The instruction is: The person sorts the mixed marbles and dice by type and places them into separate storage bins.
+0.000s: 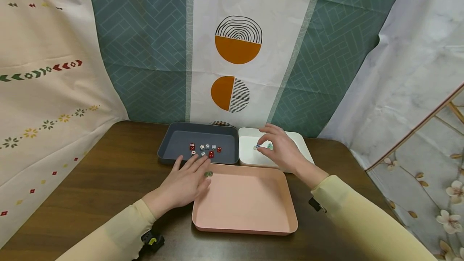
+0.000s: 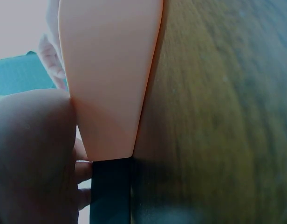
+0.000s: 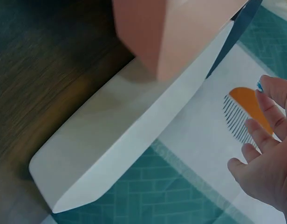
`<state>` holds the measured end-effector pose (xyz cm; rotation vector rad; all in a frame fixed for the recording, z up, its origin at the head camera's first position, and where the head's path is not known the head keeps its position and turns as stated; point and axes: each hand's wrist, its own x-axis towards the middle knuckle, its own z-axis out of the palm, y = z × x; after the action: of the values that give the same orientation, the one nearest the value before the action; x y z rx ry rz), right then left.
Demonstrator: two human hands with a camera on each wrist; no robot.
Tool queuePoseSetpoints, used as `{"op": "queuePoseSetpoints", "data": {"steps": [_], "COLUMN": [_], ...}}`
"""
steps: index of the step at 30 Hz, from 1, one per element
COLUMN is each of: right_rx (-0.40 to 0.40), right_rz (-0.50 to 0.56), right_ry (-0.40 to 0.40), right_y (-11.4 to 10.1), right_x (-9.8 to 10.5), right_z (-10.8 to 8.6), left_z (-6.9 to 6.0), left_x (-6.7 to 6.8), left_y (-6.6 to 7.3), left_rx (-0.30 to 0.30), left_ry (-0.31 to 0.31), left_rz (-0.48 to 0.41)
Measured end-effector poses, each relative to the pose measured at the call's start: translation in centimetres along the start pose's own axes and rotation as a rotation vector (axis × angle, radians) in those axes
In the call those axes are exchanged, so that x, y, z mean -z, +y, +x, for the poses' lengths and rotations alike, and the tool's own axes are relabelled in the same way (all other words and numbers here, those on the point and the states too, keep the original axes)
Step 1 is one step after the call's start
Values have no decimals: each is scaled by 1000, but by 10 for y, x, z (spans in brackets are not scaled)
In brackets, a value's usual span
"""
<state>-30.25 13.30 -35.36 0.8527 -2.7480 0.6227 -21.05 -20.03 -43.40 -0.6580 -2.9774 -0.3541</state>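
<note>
My right hand [image 1: 284, 148] is over the white tray [image 1: 301, 142], pinching a small blue die [image 3: 259, 86] between thumb and forefinger. Below it in the white tray lie a few pale green dice [image 1: 270, 146]. With fingers stretched out, my left hand [image 1: 183, 184] is over the left rim of the pink tray [image 1: 246, 200]. Green dice [image 1: 208, 174] lie beside its fingers in that tray's far left corner. The left fingertips reach the near edge of the dark grey tray [image 1: 174, 136], which holds several red dice [image 1: 211, 154] and white dice [image 1: 207, 147].
All three trays stand close together on a brown wooden table [image 1: 127, 160], the pink one nearest me. Behind them hangs a patterned green and white cloth [image 1: 145, 51]. More cloth [image 1: 43, 92] drapes along the left side, and a marbled floral sheet [image 1: 427, 132] along the right.
</note>
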Motion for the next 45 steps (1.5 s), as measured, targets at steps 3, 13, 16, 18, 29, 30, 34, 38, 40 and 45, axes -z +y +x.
{"op": "queuePoseSetpoints", "data": {"steps": [3,13,16,18,29,30,34,38,40,45], "right_rx": [-20,-85,-85,-87,-100,-103,-110,-138,-153,-168], "right_rz": [-13,-63,-71,-75,-128,-137,-169,-171,-170,-182], "right_ry": [4,-23,-33,-44,-78,-84,-113,-147,-164,-191], "right_y": [9,33,37,39,45,47,53,58,60,64], "right_x": [-1,-6,-8,-11,-22,-23,-28,-32,-34,-39], "right_z": [2,11,14,16,27,28,34,37,39,42], "left_z": [0,0,0,0,2,2,1,1,1,1], "left_x": [0,0,0,0,-2,-2,-1,-2,-2,-1], "left_y": [0,1,1,1,0,0,1,1,1,1], "left_rx": [1,3,6,7,14,13,14,17,20,20], "left_ry": [-2,-3,-4,-5,-15,-15,-16,-19,-21,-22], "left_rz": [3,-9,-18,-17,-2,-2,-6,-4,1,7]}}
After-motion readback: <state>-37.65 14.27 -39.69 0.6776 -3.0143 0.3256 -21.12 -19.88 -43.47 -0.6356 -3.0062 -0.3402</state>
